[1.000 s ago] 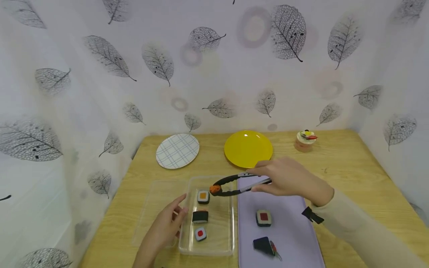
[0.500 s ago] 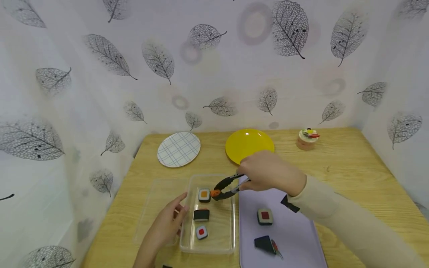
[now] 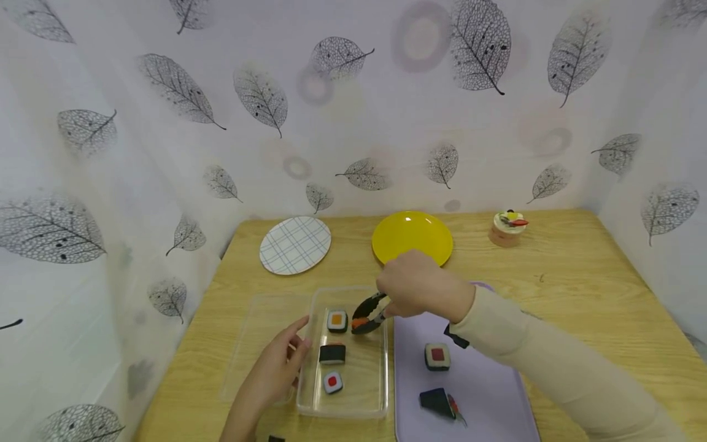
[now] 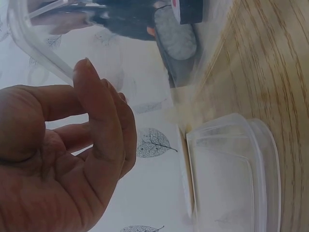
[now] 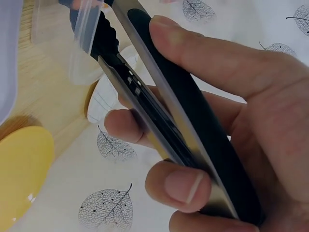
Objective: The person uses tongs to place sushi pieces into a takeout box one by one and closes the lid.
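Note:
My right hand (image 3: pixel 422 285) grips metal tongs with black handles and black tips (image 3: pixel 371 315); thumb and fingers wrap the two arms in the right wrist view. Between the tips, low in the upper right of a clear plastic container (image 3: pixel 342 412), is a small orange food piece (image 3: pixel 360 321), partly hidden; whether the tips still pinch it I cannot tell. Left of it in the container sit an orange-centred sushi roll (image 3: pixel 337 320), a dark-wrapped sushi piece (image 3: pixel 332 353) and a red-centred roll (image 3: pixel 332 382). My left hand (image 3: pixel 276 365) touches the container's left rim with relaxed fingers.
A lilac tray (image 3: pixel 469 423) holds a red-centred roll (image 3: pixel 437 356) and a dark hand roll (image 3: pixel 440 403). A clear lid (image 3: pixel 243 344) lies left. Behind are a checked plate (image 3: pixel 295 245), a yellow plate (image 3: pixel 411 236) and a toy cupcake (image 3: pixel 507 229).
My right hand has moved left and lowered the tongs with the orange piece into the container, beside the orange-centred roll. The left hand stays at the rim.

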Available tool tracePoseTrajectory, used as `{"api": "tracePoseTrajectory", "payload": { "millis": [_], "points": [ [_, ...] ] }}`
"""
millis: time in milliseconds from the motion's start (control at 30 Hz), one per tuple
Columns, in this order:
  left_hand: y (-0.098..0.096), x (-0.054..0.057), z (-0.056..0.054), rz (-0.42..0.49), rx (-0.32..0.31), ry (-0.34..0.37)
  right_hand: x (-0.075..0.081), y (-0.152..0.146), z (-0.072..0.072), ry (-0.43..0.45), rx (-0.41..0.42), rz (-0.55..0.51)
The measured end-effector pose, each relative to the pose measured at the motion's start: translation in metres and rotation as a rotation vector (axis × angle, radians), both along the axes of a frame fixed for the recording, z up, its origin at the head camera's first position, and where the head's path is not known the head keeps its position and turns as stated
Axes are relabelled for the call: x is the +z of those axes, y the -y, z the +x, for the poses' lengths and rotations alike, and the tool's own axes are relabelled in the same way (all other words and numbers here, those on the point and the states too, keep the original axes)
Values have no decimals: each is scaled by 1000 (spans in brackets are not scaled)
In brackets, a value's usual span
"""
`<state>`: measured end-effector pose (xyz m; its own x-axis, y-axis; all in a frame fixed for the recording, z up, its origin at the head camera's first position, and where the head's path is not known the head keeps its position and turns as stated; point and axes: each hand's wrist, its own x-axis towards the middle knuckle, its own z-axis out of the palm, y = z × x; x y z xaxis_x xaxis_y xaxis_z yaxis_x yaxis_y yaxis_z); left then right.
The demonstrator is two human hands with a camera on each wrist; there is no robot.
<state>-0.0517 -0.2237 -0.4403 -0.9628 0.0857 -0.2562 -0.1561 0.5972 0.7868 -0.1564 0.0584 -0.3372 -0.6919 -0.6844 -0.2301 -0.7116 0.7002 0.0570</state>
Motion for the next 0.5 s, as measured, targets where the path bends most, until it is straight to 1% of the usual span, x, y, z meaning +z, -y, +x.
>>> {"api": "tracePoseTrajectory", "payload": {
  "millis": [133,333,400,500],
  "points": [
    [0,0,1,12,1,-5,-4,-3,0,17,11,-36],
    [0,-1,-1,4,6,-2,-6,-17,-3,54,35,-150],
    [0,-1,-1,7,7,-3,-6,-24,-2,45,48,-190],
    [0,-2,-2,5,2,-10,-6,-39,1,-2,60,-248]
  ]
}}
